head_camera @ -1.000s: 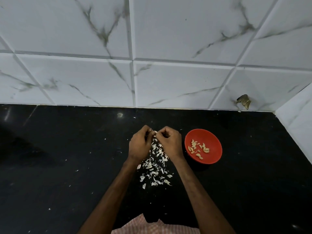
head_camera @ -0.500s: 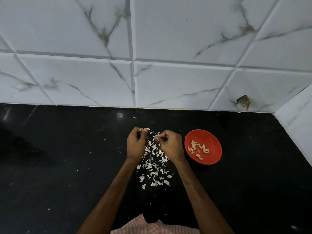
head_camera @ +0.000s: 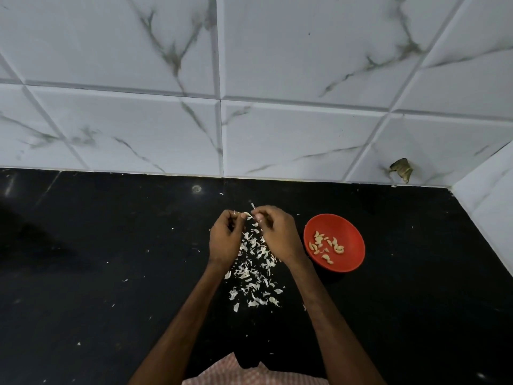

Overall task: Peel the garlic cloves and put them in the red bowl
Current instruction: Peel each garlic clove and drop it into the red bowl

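My left hand (head_camera: 226,237) and my right hand (head_camera: 277,232) meet fingertip to fingertip above the black counter, both pinching a small garlic clove (head_camera: 248,215) with a strip of white skin sticking up from it. Most of the clove is hidden by the fingers. Under and in front of my hands lies a pile of white garlic skins (head_camera: 254,276). The red bowl (head_camera: 352,259) sits just right of my right hand and holds several peeled cloves (head_camera: 324,245).
The black counter (head_camera: 97,273) carries scattered skin flecks. A white marble-tiled wall (head_camera: 249,107) runs along the back and meets a side wall (head_camera: 488,207) at the right. A chipped tile spot (head_camera: 401,169) shows near that corner.
My hands had pulled slightly apart half a second ago; now the fingertips are together again on the clove, with a skin strip lifted. The bowl has not moved.
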A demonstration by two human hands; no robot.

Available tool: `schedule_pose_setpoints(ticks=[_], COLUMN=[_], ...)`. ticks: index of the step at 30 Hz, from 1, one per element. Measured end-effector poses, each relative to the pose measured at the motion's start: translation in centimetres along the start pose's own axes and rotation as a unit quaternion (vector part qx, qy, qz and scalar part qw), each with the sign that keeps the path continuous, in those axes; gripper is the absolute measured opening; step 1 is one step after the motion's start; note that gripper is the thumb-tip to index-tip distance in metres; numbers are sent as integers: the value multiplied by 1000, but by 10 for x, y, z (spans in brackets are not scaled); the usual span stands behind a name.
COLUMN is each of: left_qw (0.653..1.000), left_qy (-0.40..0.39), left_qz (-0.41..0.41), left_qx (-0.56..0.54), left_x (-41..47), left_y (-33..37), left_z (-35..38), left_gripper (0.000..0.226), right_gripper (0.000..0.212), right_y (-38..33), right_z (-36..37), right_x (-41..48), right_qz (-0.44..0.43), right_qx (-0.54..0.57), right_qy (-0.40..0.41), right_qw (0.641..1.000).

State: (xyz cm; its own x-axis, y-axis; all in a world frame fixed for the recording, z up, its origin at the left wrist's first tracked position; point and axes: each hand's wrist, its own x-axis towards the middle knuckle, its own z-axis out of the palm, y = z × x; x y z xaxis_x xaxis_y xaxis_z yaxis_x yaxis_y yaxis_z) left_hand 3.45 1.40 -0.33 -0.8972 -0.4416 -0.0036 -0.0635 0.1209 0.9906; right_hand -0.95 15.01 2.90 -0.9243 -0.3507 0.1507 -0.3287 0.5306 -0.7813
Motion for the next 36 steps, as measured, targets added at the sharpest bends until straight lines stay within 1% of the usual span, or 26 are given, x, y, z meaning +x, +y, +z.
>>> schedule_pose_setpoints(ticks=[2, 5, 6, 9, 14, 16, 18, 19, 21, 22, 23, 25, 27, 29, 31, 34, 36], left_qw=[1000, 999, 999, 998, 986, 981, 971, 965, 952, 947, 941, 938, 956, 978, 993, 996, 992], left_qy=[-12, -23, -25, -48, -141, -146, -126, -111, -80, -67, -56, -41, -27, -19, -33, -69, -95], left_qz=[10, 15, 15, 7, -15, 7, 53, 78, 127, 147, 165, 173, 140, 103, 67, 16, 3], left_qx=[19, 35, 33, 37, 83, 130, 196, 226, 265, 279, 290, 298, 256, 183, 89, -55, -88], left_x=[-1, -3, -3, -4, 4, 7, 5, 3, 1, 1, 0, -1, 1, 4, 4, 3, 2], left_y=[-2, -3, -2, 1, 3, 0, 0, 2, 8, 11, 13, 18, 19, 17, 17, 22, 23], left_z=[1, 3, 3, 4, 1, -2, -4, -4, -2, -1, 1, 4, 5, 2, 0, 0, -4], left_gripper=[27, 23, 21, 21, 27, 25, 22, 21, 18, 17, 16, 16, 16, 17, 15, 14, 15], right_gripper=[10, 4, 5, 17, 21, 21, 19, 20, 20, 19, 19, 19, 19, 16, 14, 13, 12], right_y=[-3, -2, -2, -1, 1, 3, 6, 6, 4, 3, 2, 1, -2, -5, -8, -11, -11], right_z=[2, 4, 4, 5, 3, 6, 10, 12, 14, 15, 14, 13, 10, 5, 1, -3, -5], right_x=[3, 4, 5, 6, 4, 0, -2, -2, 1, 2, 3, 4, 4, 5, 4, 4, 4], right_qz=[-14, -21, -20, -26, -65, -84, -74, -49, 17, 45, 61, 57, 22, -4, -21, -52, -72], right_qx=[-8, -41, -66, -123, -148, -173, -184, -158, -37, 23, 61, 73, 40, -10, -34, -39, -45], right_qy=[-7, -19, -23, -27, -19, -9, 16, 26, 44, 52, 61, 62, 36, 8, 4, 4, -3], right_qw=[1000, 999, 997, 992, 987, 981, 980, 986, 998, 997, 994, 994, 998, 1000, 999, 998, 996])
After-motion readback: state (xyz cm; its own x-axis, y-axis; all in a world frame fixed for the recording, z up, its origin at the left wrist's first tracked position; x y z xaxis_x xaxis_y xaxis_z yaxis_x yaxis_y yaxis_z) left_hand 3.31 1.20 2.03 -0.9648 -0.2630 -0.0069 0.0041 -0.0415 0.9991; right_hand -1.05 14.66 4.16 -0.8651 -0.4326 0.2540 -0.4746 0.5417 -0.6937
